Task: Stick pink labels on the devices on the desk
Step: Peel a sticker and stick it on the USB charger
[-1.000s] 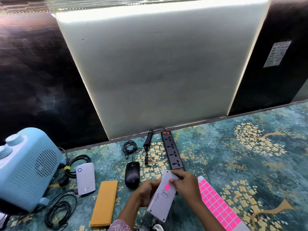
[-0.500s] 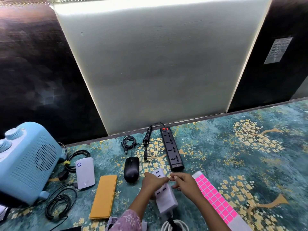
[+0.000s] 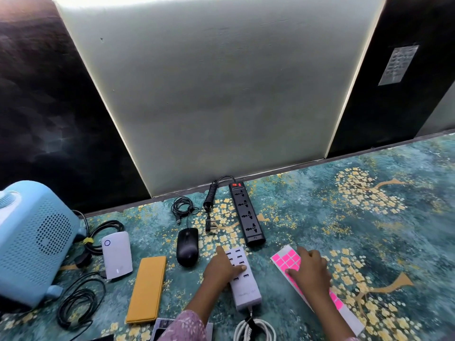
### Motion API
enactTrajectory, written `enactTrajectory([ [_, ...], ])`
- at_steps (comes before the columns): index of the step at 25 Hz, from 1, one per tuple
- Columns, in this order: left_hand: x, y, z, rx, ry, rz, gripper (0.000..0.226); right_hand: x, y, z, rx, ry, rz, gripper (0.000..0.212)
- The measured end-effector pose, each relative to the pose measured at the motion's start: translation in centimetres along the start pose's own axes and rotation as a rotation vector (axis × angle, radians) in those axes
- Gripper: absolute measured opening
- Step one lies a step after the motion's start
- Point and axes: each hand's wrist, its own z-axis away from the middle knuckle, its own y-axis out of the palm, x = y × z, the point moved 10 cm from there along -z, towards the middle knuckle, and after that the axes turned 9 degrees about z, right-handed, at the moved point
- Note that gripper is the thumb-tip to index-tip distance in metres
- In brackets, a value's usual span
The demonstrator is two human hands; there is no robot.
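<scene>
A white multi-port USB charger lies flat on the patterned carpet, ports facing up. My left hand grips its left side, thumb laid across the ports. To the right lies a long sheet of pink square labels. My right hand rests on top of it, fingertips pressed onto the labels, and covers the middle of the sheet. No pink label shows on the charger's upper face. A black mouse, a black power strip, a white box with a ring light and a yellow case lie nearby.
A large light-blue appliance with a grille stands at the left, with black cables coiled beside it. A coiled white cable leaves the charger's near end. A pale wall panel rises behind the devices.
The charger, held up in both hands with a pink label on its back, was turned over and laid down ports up. My right hand left it and moved onto the label sheet.
</scene>
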Motion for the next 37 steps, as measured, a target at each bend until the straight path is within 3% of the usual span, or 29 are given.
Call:
enactTrajectory([
  [2, -0.8, -1.2, 0.5, -0.135, 0.039, -0.046, 0.082, -1.0, 0.4, 0.1, 0.066, 0.048, 0.05, 0.058],
  [5, -5.4, -2.0, 1.9, -0.281, 0.355, -0.099, 0.048, -2.2, 1.2, -0.4, 0.141, 0.11, -0.105, 0.056],
  [7, -7.8, -0.7, 2.6, -0.156, 0.508, -0.011, 0.037, -2.2, 1.2, -1.0, 0.181, 0.074, -0.249, 0.043],
  [9, -8.9, 1.1, 2.8, 0.017, 0.539, 0.058, 0.036, -1.7, 0.8, -1.1, 0.225, -0.007, -0.382, 0.014],
  [10, -9.2, 1.7, 2.7, 0.066, 0.541, 0.076, 0.037, -1.2, 0.4, -0.9, 0.254, -0.066, -0.425, 0.01],
  [13, -9.3, 2.9, 2.5, 0.131, 0.519, 0.178, 0.037, 0.2, -0.4, 0.2, 0.355, -0.192, -0.518, 0.023],
  [16, -9.2, 3.0, 2.3, 0.161, 0.494, 0.3, 0.004, 1.2, -1.1, 1.0, 0.407, -0.269, -0.54, 0.02],
  [18, -9.3, 3.1, 2.4, 0.211, 0.466, 0.294, 0.018, 1.5, -1.3, 1.0, 0.414, -0.284, -0.561, 0.017],
  [20, -8.9, 3.7, 2.6, 0.303, 0.4, 0.291, 0.022, 1.8, -2.1, 0.9, 0.302, -0.28, -0.553, 0.019],
  [23, -7.9, 4.1, 2.5, 0.354, 0.299, 0.359, 0.025, 3.3, -5.0, 2.0, -0.126, -0.368, -0.524, 0.044],
  [25, -7.2, 4.1, 2.3, 0.355, 0.244, 0.441, 0.025, 5.6, -5.3, 3.6, -0.264, -0.527, -0.449, 0.032],
  [32, -6.3, 3.7, 2.7, 0.395, 0.136, 0.602, 0.024, 6.3, -4.1, 3.9, -0.303, -0.513, -0.489, 0.021],
  [37, -6.3, 4.0, 2.8, 0.4, 0.104, 0.622, 0.021, 5.7, -3.7, 4.0, -0.305, -0.447, -0.582, 0.025],
])
